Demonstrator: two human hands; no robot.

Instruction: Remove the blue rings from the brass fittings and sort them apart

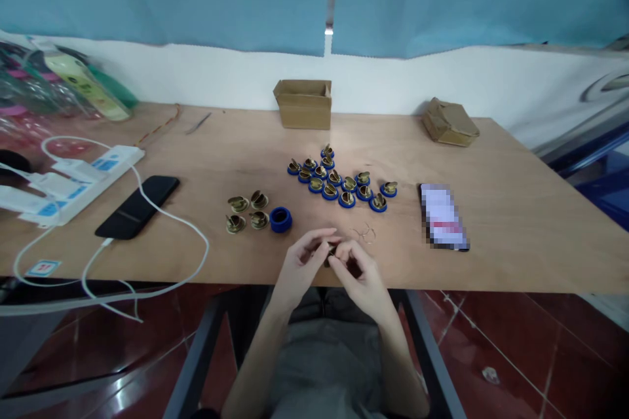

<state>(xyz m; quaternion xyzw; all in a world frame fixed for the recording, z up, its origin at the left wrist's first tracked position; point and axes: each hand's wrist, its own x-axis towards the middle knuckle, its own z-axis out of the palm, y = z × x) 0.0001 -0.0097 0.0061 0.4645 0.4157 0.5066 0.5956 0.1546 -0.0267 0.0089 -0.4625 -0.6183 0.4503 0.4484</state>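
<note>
My left hand [301, 265] and my right hand [362, 275] meet at the table's front edge, fingers closed around a small dark brass-coloured part [329, 256]. The fingers cover most of it. Just beyond my right hand lie a few thin copper-coloured wire rings [364, 234]. Left of my hands sits a short stack of blue rings [280, 220]. Beside that stack are several round brass-coloured pieces with raised flaps [235, 223], without blue rings. Farther out, several similar brass pieces seated in blue rings [329, 191] form a loose cluster.
An open cardboard box [306, 108] stands at the back, a closed one [449, 122] at the back right. Phones lie right [443, 217] and left [138, 207]. White cables run from a power strip [83, 186] over the left edge. Bottles [81, 78] fill the far left.
</note>
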